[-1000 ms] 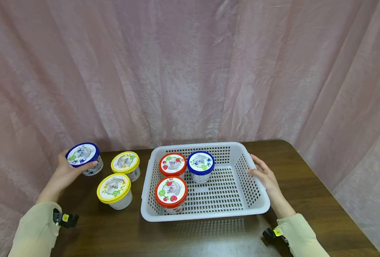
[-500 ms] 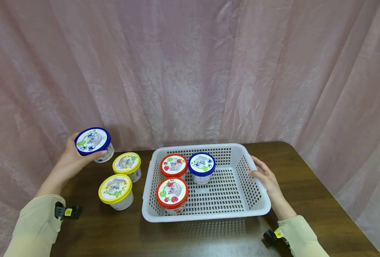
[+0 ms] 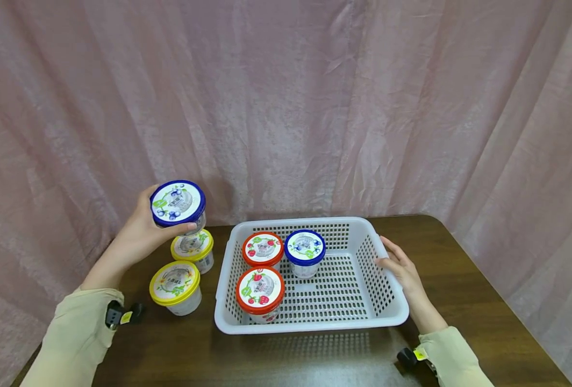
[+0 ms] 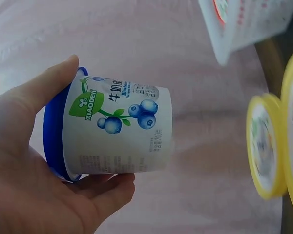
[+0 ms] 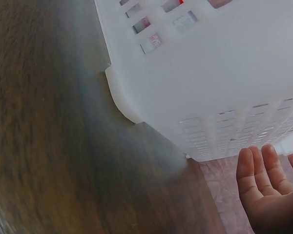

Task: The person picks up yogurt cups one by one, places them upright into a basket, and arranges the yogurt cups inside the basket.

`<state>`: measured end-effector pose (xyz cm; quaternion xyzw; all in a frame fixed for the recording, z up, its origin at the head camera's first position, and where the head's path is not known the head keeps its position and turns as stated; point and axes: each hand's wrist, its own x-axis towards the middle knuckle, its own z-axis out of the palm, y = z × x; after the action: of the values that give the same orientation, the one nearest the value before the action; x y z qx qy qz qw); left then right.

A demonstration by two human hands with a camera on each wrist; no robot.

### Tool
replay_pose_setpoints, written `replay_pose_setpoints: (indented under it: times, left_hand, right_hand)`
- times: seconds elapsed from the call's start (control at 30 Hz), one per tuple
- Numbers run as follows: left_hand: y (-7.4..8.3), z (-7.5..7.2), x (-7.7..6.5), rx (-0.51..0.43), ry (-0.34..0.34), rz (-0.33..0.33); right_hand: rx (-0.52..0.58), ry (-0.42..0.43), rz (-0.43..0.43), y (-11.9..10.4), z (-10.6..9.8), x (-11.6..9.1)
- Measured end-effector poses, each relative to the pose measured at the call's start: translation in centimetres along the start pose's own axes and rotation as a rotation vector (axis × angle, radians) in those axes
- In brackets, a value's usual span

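My left hand (image 3: 143, 228) grips a cup with a blue lid and a blueberry print (image 3: 178, 203), held up off the table. In the left wrist view the cup (image 4: 117, 126) lies sideways between thumb and fingers, its label showing. Below and beside it stand two yellow-lidded cups, one farther back (image 3: 191, 244) and one nearer (image 3: 174, 282). At the right end of a white plastic basket (image 3: 315, 326), my right hand (image 3: 402, 271) holds the rim, thumb over it and fingers against the outer wall. The right wrist view shows those fingers (image 5: 271, 170) at the slotted wall.
Inside the basket, two red-lidded strawberry cups, one in back (image 3: 263, 248) and one in front (image 3: 259, 290), stand on the left. Another blue-lidded cup (image 3: 305, 247) is beside them. A pink curtain (image 3: 286, 107) hangs behind the brown wooden table (image 3: 460, 279).
My left hand has lifted the blue-lidded blueberry cup from the table's left side and carried it up and right, over the rear yellow-lidded cup. My right hand stays at the basket's rim.
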<state>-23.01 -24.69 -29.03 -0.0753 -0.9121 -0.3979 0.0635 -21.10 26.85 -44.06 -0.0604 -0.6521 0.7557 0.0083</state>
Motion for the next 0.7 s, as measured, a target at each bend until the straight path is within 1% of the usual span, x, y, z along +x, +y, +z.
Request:
replay_pose_setpoints:
  times: [0.1, 0.23, 0.47, 0.57, 0.7]
  left_hand:
    - [1.2, 0.6, 0.1, -0.017, -0.029, 0.028]
    - [2.5, 1.6, 0.3, -0.013, -0.063, 0.069]
    - [4.1, 3.4, 0.8, 0.001, -0.086, 0.110]
    - [4.5, 4.0, 1.1, -0.001, -0.089, 0.120]
    - [5.0, 4.7, 1.6, -0.009, -0.102, 0.111]
  right_hand:
    - [0.003, -0.003, 0.001, 0.0, 0.0, 0.0]
    - [0.014, -0.006, 0.001, 0.0, 0.0, -0.1]
    - [0.023, -0.003, -0.004, 0.1, 0.0, 0.0]
    - [0.018, -0.005, -0.002, 0.0, 0.0, -0.1]
    - [-0.003, -0.007, -0.001, 0.0, 0.1, -0.2]
